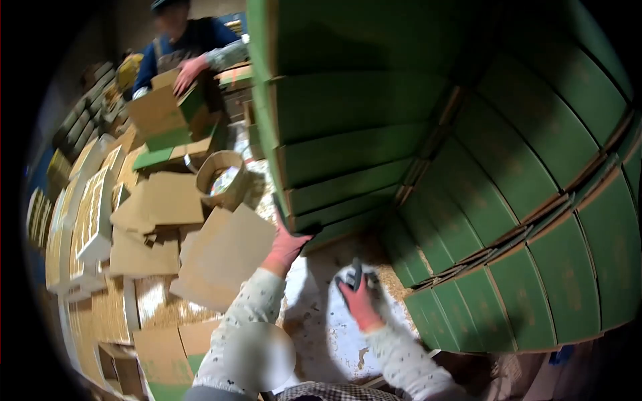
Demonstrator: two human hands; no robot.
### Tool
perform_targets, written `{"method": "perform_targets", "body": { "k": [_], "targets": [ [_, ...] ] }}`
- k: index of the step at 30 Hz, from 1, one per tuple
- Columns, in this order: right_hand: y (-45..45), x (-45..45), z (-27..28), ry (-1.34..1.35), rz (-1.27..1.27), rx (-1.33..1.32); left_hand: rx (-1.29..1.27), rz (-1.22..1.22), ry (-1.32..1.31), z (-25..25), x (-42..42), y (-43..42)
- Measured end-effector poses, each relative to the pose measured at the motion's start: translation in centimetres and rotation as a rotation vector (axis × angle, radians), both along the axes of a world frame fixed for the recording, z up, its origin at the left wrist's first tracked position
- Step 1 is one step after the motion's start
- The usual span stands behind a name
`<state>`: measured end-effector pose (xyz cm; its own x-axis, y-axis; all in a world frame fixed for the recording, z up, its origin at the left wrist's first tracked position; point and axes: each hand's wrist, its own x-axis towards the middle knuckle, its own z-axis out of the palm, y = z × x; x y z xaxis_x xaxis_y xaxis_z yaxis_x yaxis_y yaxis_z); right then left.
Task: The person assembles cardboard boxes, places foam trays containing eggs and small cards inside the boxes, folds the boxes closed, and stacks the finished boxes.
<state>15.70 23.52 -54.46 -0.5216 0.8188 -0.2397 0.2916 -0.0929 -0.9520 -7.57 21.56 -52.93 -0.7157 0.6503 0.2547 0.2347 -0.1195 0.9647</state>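
Cartons, green (364, 103), at least five high at the left hand (287, 248), which spreads wide against their bottom corner. More line the right side. Right hand (361, 301) parted, blurred, over whitish floor (311, 321). One co-worker (177, 40) handles one open box (160, 117); one round tub (221, 179) nearby.

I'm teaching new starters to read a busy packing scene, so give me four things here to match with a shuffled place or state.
1. Left hand
2. Right hand
3. Tub
4. Co-worker's gloved hand

A. Round, with light-coloured contents
B. At the lower edge of a green stack
C. On an upright cardboard box
D. Above a pale, stained surface

Pairs: 1-B, 2-D, 3-A, 4-C
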Motion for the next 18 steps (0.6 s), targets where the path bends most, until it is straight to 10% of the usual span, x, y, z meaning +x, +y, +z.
{"method": "perform_targets", "body": {
  "k": [4, 8, 10, 15, 18],
  "targets": [
    [-9.7, 4.7, -5.6, -0.089, 0.398, 0.486, -0.237, -0.047, 0.055, -0.1, -1.4, -0.8],
    [-14.6, 4.2, -2.9, 0.004, 0.7, 0.076, -0.683, -0.067, 0.265, 4.9, 0.1, -3.9],
    [-15.7, 3.1, -3.4, 0.052, 0.775, -0.068, -0.406, 0.01, 0.482, 2.1, 2.8, -5.4],
    [-19.5, 1.1, -5.1, -0.105, 0.796, 0.04, -0.527, -0.368, 0.755, 6.4, 3.5, -26.2],
    [-24.3, -1.5, -6.6, 0.024, 0.669, -0.168, -0.895, -0.109, 0.568, 4.2, -5.2, -38.4]
  ]
}}
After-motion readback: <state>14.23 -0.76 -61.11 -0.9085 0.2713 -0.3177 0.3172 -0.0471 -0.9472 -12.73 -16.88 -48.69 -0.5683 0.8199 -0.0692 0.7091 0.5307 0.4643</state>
